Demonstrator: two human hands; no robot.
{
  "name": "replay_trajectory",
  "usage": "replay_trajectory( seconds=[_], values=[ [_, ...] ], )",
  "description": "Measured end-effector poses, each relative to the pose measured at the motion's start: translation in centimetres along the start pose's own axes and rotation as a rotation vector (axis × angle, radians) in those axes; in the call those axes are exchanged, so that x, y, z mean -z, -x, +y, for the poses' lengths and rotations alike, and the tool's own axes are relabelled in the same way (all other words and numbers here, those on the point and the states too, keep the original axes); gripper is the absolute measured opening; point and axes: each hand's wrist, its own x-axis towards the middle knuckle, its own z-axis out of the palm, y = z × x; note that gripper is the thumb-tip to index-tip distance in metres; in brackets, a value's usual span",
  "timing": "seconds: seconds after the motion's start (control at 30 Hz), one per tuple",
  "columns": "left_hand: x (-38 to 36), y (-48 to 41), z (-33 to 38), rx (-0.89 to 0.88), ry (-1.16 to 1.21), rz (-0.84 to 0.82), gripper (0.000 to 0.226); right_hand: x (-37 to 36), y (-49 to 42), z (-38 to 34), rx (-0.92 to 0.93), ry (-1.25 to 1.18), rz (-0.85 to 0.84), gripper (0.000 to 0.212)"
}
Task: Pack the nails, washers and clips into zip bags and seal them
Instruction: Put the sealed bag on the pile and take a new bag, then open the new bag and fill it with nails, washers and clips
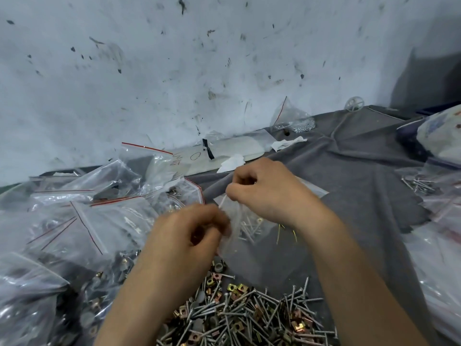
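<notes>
A small clear zip bag (245,224) with several nails inside hangs between my hands above the grey cloth. My right hand (264,189) pinches the bag's top strip at its far end. My left hand (192,236) pinches the same strip at its near end, fingers curled. Below them lies a loose pile of nails (252,318) mixed with brass-coloured clips (235,288) and a few grey washers (219,267).
Filled zip bags with red seal lines (82,221) are heaped at the left. More bags (434,245) lie at the right edge, with loose nails (419,184) beside them. A bag of small parts (293,119) leans on the stained wall. Grey cloth (361,166) covers the table.
</notes>
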Motion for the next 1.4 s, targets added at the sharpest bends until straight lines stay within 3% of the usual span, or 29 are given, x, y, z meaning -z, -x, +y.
replay_trajectory(
  seconds=[0.07,0.13,0.23,0.3,0.37,0.43,0.53,0.67,0.77,0.83,0.9,1.0,1.1,1.2,1.3,1.4],
  values=[
    [0.6,0.3,0.0,-0.002,0.045,-0.096,0.020,-0.2,-0.4,0.4,-0.034,-0.011,0.074,0.026],
    [1.3,0.6,0.0,-0.043,0.109,-0.102,0.030,-0.3,-0.6,0.8,-0.078,-0.161,0.030,0.023],
    [2.5,0.9,-0.1,-0.077,0.111,0.160,0.033,-0.3,-0.6,1.2,0.003,-0.688,-0.253,0.014],
    [3.4,1.2,-0.7,-0.078,0.091,0.312,0.032,-0.2,-0.9,1.9,0.054,-0.919,-0.334,0.015],
    [4.2,1.3,-1.4,-0.040,0.075,0.399,0.032,-1.1,-1.7,3.2,0.009,-0.839,-0.307,0.010],
    [4.4,1.3,-1.8,0.012,0.092,0.433,0.033,-3.3,-2.5,4.8,-0.078,-0.448,-0.330,0.004],
    [4.0,1.2,-1.4,0.097,0.148,0.410,0.025,-7.2,-2.9,6.9,-0.160,0.109,-0.581,0.019],
    [3.8,1.3,-1.5,0.223,0.236,0.302,0.022,-9.2,-2.6,8.4,-0.158,0.269,-0.626,0.008],
    [4.0,1.4,-2.3,0.207,0.170,0.181,0.006,-8.6,-3.0,8.3,-0.212,0.201,-0.612,0.005],
    [4.0,1.4,-2.7,0.165,0.099,0.074,0.016,-6.8,-3.1,7.6,-0.229,0.080,-0.491,0.011],
    [3.9,1.5,-2.4,0.136,0.090,0.027,0.020,-4.3,-2.9,6.6,-0.153,-0.054,-0.324,0.022],
    [3.5,1.2,-1.8,0.086,0.124,0.017,0.009,-1.0,-2.1,4.6,-0.033,-0.353,-0.077,0.026],
    [3.1,0.8,-1.6,0.015,0.097,0.002,0.029,0.7,-1.0,2.1,0.134,-0.611,0.064,0.025],
    [2.5,0.6,-1.4,-0.012,0.068,-0.016,0.022,0.8,0.2,-0.1,0.238,-0.580,-0.027,0.018],
    [2.1,0.5,-1.2,-0.039,0.067,-0.013,0.026,-0.1,0.5,-1.2,0.207,-0.494,-0.177,0.019],
    [2.0,0.4,-1.0,-0.050,0.069,0.029,0.034,-0.4,0.4,-1.1,0.176,-0.380,-0.207,0.017]
  ],
)
